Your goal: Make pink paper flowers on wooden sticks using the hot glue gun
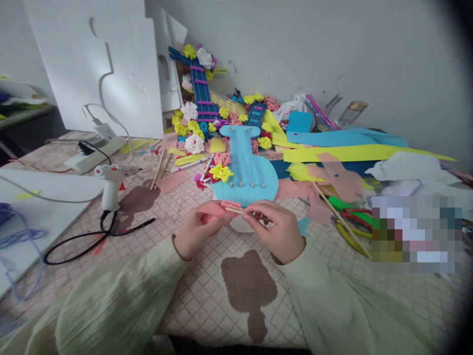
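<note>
My left hand [197, 230] is closed on a piece of pink crepe paper [211, 209] over the near part of the table. The fingers of my right hand [284, 229] pinch a thin wooden stick [234, 210], whose pale end lies against the paper between the two hands. Part of the stick is hidden by the right fingers. Just beyond the hands lies a light-blue guitar-shaped cutout [246, 165] with small pegs in rows. A yellow paper flower [221, 172] sits at its left side.
A white glue gun [111, 190] stands at left, its black cable looped on the table, near a power strip [96, 154]. Dark-blue paper guitars [202, 93] with crepe flowers lean at the back. Yellow paper strips [362, 153] and yellow-handled pliers [351, 236] lie at right.
</note>
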Action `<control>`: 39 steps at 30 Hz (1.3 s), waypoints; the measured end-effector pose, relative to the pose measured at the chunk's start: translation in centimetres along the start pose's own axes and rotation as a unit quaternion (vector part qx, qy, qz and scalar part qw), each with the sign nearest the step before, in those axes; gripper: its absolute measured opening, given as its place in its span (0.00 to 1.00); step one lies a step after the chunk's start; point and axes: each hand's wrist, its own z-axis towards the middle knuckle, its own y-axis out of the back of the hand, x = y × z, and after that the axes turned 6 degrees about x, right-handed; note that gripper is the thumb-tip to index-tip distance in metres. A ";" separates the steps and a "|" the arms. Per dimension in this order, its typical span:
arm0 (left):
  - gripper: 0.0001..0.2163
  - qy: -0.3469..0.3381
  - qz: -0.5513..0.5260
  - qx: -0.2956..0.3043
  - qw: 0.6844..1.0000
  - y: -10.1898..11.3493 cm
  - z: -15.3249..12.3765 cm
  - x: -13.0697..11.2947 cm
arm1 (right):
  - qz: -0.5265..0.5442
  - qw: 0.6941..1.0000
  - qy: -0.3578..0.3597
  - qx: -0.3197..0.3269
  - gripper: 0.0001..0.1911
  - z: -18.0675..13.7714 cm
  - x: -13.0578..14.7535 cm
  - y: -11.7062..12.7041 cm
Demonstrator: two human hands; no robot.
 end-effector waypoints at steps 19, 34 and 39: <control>0.09 -0.010 0.018 -0.027 0.999 -0.7 -0.9 -0.2 | 0.026 0.992 -0.109 -0.054 0.05 -0.2 0.1 -0.5; 0.07 0.035 -0.094 0.028 0.995 -0.5 -0.3 1.0 | 0.053 0.996 -0.048 0.049 0.04 0.1 0.0 0.2; 0.07 0.051 -0.092 0.023 0.994 -0.4 -0.4 0.3 | 0.067 0.991 -0.112 0.027 0.05 0.0 -0.2 0.1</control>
